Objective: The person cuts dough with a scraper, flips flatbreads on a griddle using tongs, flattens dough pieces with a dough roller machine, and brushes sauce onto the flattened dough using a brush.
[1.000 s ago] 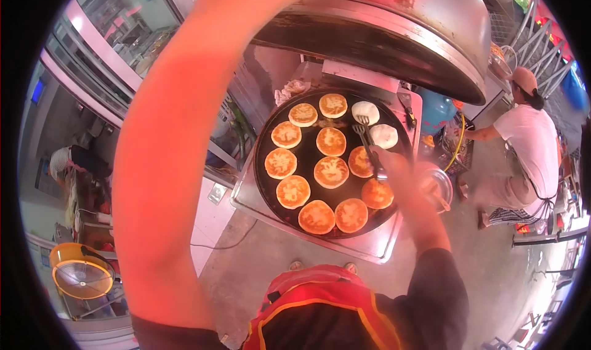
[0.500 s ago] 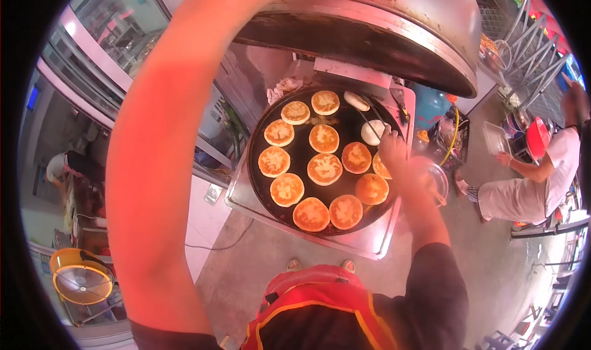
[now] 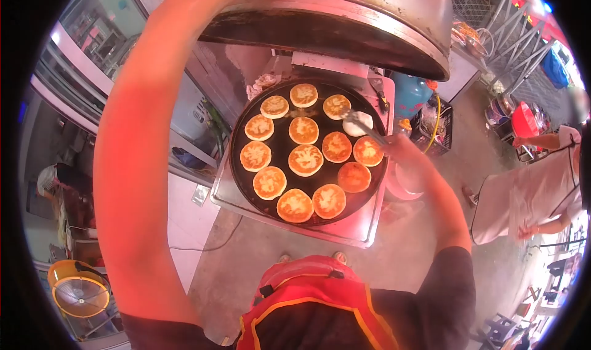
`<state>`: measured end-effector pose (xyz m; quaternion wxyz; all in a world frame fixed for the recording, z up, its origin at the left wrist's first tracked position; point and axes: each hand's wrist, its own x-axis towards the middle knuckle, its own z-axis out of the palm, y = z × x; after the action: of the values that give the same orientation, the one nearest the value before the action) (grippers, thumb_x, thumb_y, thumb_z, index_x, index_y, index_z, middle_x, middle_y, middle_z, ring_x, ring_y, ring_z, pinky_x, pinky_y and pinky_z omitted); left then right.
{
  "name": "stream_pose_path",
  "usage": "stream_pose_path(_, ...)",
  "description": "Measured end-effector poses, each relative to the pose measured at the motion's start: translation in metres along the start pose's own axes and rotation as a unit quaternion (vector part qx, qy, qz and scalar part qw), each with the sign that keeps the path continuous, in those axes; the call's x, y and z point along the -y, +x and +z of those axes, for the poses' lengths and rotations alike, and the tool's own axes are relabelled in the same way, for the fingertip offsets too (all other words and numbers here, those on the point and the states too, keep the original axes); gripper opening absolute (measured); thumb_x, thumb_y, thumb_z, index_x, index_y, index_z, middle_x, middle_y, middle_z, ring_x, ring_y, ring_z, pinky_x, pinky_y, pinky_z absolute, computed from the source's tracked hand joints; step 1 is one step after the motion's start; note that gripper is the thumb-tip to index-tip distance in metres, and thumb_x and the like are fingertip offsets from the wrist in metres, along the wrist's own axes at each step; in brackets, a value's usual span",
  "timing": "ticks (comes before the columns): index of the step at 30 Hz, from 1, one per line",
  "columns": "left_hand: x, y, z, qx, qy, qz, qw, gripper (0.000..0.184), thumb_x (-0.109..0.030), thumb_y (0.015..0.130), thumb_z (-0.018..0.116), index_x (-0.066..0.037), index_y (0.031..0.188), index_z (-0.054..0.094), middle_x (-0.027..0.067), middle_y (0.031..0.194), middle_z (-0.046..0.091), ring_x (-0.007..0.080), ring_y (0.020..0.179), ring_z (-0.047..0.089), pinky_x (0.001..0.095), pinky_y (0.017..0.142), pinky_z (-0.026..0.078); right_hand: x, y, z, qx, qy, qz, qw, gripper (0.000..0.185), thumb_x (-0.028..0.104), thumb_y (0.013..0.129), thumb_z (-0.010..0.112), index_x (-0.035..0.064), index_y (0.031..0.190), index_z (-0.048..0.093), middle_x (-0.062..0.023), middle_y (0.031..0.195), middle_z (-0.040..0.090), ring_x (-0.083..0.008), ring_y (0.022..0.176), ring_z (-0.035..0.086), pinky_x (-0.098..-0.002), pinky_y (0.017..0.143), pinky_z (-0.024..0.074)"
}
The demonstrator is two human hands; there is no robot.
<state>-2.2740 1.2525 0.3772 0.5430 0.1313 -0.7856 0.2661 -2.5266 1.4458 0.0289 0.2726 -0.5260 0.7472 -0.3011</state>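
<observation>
My right hand (image 3: 403, 150) is closed around metal tongs (image 3: 371, 130) over the right side of a round black griddle (image 3: 280, 193). The tong tips reach a pale, puffy flatbread (image 3: 358, 124), which looks slightly raised at one side; whether they grip it I cannot tell. Beside it lies a browned flatbread (image 3: 337, 106). Several more round flatbreads (image 3: 306, 159) with browned tops are spread over the griddle. My left arm (image 3: 138, 140) reaches up past a big metal lid (image 3: 345, 11), tilted open above the griddle; the left hand is beyond the top edge.
A metal stand (image 3: 351, 234) surrounds the griddle, with a scraper-like tool (image 3: 380, 94) on its right. Past it stand a blue gas cylinder (image 3: 411, 94) with a yellow hose (image 3: 438, 125) and a black crate (image 3: 440, 142). Another person (image 3: 529, 187) is at right, a yellow fan (image 3: 80, 290) at left.
The flatbread at the griddle's upper right, tilted on edge before, now lies browned side up. My tongs have shifted to the pale one beside it. The person at right has changed posture.
</observation>
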Motion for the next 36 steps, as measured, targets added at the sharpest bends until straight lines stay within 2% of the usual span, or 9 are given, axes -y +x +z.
stream_pose_path(3,-0.001,-0.001,0.0,-0.001,0.003,0.003,1.0,0.009,-0.007,0.062,0.056,-0.008,0.066,0.048,0.0158,0.061,0.053,0.0388,0.063,0.053,0.0462,0.053,0.038,0.004,0.043,0.034,0.106,-0.009,0.142,0.984,0.033,0.029,0.076,0.057,-0.0012,0.09,0.062,-0.0178,0.07,0.062,-0.0245,0.063,0.064,-0.0365,0.058,0.0502)
stream_pose_path(10,-0.001,-0.005,0.004,-0.022,0.008,0.003,1.0,0.01,-0.006,0.062,0.056,-0.008,0.066,0.047,0.0161,0.06,0.052,0.0389,0.061,0.053,0.0451,0.052,0.037,-0.049,0.069,0.066,0.023,-0.045,-0.055,0.997,0.035,0.032,0.078,0.056,-0.0017,0.083,0.064,-0.0194,0.071,0.062,-0.0261,0.063,0.064,-0.0374,0.058,0.0492)
stream_pose_path(11,0.0,-0.006,0.002,-0.013,0.003,0.002,1.0,0.01,-0.006,0.063,0.056,-0.008,0.066,0.047,0.0161,0.06,0.051,0.0389,0.061,0.053,0.0451,0.052,0.037,-0.02,0.048,0.044,0.02,0.049,0.131,0.99,0.035,0.031,0.079,0.057,-0.0027,0.085,0.064,-0.0148,0.066,0.061,-0.021,0.061,0.063,-0.0343,0.054,0.0485)
stream_pose_path(14,-0.001,-0.005,-0.002,-0.002,-0.004,0.005,1.0,0.009,-0.006,0.064,0.056,-0.008,0.066,0.047,0.0163,0.06,0.051,0.0392,0.061,0.053,0.0449,0.051,0.037,-0.095,0.013,0.004,-0.011,-0.021,-0.056,0.998,0.028,0.027,0.08,0.059,0.0005,0.086,0.066,-0.0084,0.062,0.06,-0.0164,0.055,0.061,-0.0294,0.048,0.0486)
stream_pose_path(21,-0.005,0.0,-0.002,0.0,-0.005,-0.009,1.0,0.01,-0.008,0.066,0.056,-0.007,0.066,0.046,0.0169,0.06,0.05,0.0395,0.061,0.052,0.0438,0.051,0.037,-0.123,-0.009,-0.022,0.043,0.005,-0.091,0.995,0.025,0.025,0.085,0.055,0.0005,0.083,0.059,-0.01,0.069,0.063,-0.0153,0.049,0.06,-0.0273,0.04,0.0469)
stream_pose_path(26,-0.004,-0.004,0.003,-0.014,-0.024,-0.013,1.0,0.012,-0.01,0.067,0.057,-0.006,0.066,0.046,0.017,0.059,0.048,0.0394,0.06,0.051,0.0426,0.05,0.037,-0.073,-0.004,0.022,-0.027,0.391,0.181,0.902,0.027,0.027,0.085,0.057,0.0005,0.087,0.058,-0.0098,0.073,0.063,-0.0149,0.053,0.057,-0.0257,0.044,0.0474)
stream_pose_path(29,-0.006,-0.003,-0.003,0.004,-0.019,-0.014,1.0,0.012,-0.01,0.068,0.057,-0.007,0.066,0.046,0.0168,0.059,0.048,0.0394,0.06,0.05,0.0425,0.05,0.036,-0.116,0.022,0.044,0.055,0.362,0.221,0.904,0.031,0.028,0.084,0.059,-0.0014,0.093,0.059,-0.0078,0.071,0.062,-0.0135,0.057,0.059,-0.0249,0.049,0.0481)
stream_pose_path(32,-0.005,-0.002,-0.001,-0.003,-0.012,-0.012,1.0,0.011,-0.011,0.068,0.057,-0.007,0.066,0.046,0.0165,0.059,0.049,0.0394,0.059,0.051,0.0431,0.05,0.037,-0.095,0.007,0.043,-0.075,0.321,0.146,0.933,0.032,0.023,0.082,0.059,-0.0012,0.103,0.058,-0.0111,0.07,0.062,-0.0206,0.063,0.061,-0.0303,0.056,0.0508)
stream_pose_path(36,-0.009,-0.001,-0.004,0.008,0.014,-0.023,1.0,0.01,-0.011,0.067,0.057,-0.009,0.066,0.048,0.0157,0.06,0.051,0.0388,0.06,0.053,0.044,0.051,0.038,-0.058,-0.004,0.017,-0.159,-0.221,-0.023,0.962,0.045,0.021,0.078,0.058,0.0032,0.118,0.051,-0.0186,0.082,0.061,-0.0329,0.07,0.062,-0.0405,0.06,0.0496)
